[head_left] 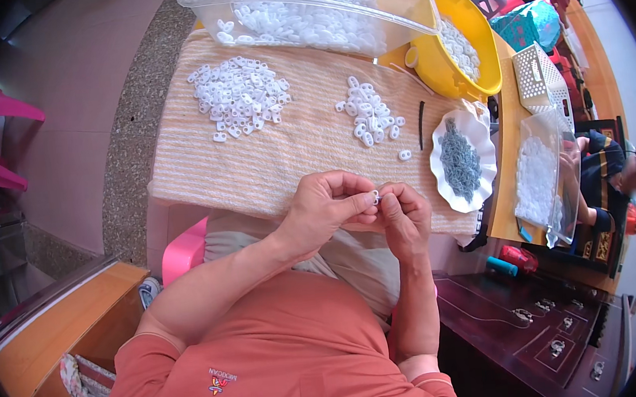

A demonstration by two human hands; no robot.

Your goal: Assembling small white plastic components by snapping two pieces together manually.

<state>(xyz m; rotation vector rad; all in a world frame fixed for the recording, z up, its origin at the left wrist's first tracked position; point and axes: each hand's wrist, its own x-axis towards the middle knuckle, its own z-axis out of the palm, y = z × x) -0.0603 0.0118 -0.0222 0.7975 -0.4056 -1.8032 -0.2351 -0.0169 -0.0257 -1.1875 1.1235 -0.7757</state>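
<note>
My left hand and my right hand meet over the towel's near edge, fingertips nearly touching. Thumb and fingers of the left are pinched on a small white plastic piece. The right hand's fingertips close on the same spot; whether they hold a separate tiny part is too small to tell. Ahead on the striped towel lie a larger pile of white plastic pieces at left and a smaller pile of two-holed white pieces nearer the hands. One single white piece lies apart.
A white wavy-rimmed dish of small grey parts sits at right, beside a thin black strip. Behind stand a clear bin and a yellow basin, both holding white pieces. Another person sits far right by a clear tray.
</note>
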